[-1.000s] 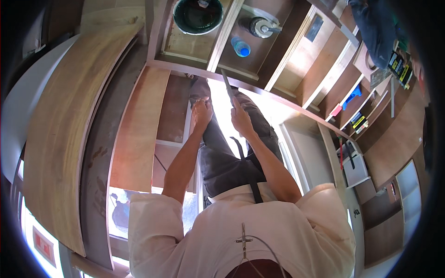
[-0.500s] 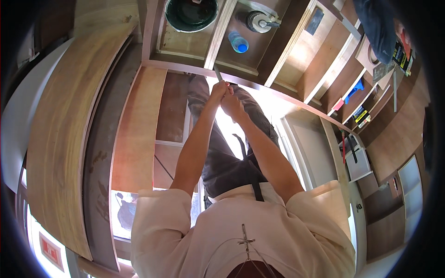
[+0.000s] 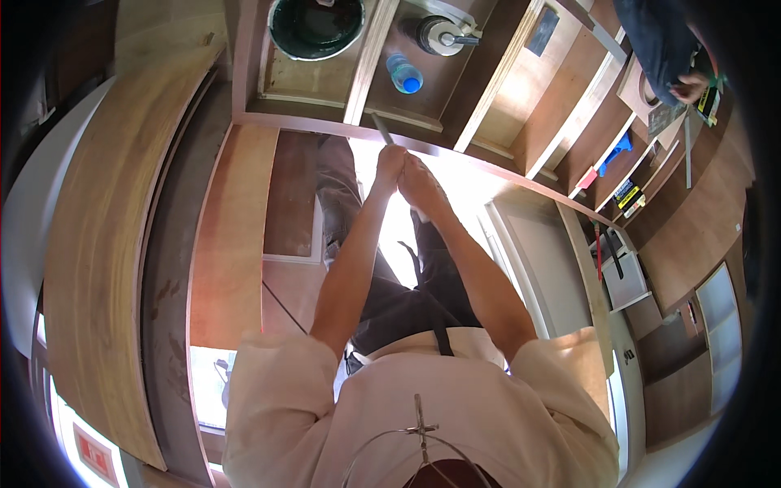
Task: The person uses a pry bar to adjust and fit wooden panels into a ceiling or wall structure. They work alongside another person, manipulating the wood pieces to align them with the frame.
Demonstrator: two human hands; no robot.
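My left hand (image 3: 390,163) and my right hand (image 3: 421,185) are closed together on a long, thin grey bar (image 3: 380,124), held at a slant in front of my dark trousers. Its upper end reaches the lower rail of the wooden compartments (image 3: 309,122); my fingers hide part of its length, and a pale end shows below my right hand. Just beyond, a clear bottle with a blue cap (image 3: 404,75) and a cylindrical canister with a handle (image 3: 443,37) share one compartment, beside a dark green bucket (image 3: 316,28) in the left compartment.
A large curved wood panel (image 3: 102,268) lines my left. At upper right are another person's hand (image 3: 690,88) and dark blue clothing (image 3: 651,45), near blue (image 3: 616,153) and yellow-black (image 3: 628,195) items among shelves. A red-handled tool (image 3: 598,252) hangs at right.
My left hand has moved up and right to join my right hand on the bar, which has also shifted. The other person's hand now shows at the upper right.
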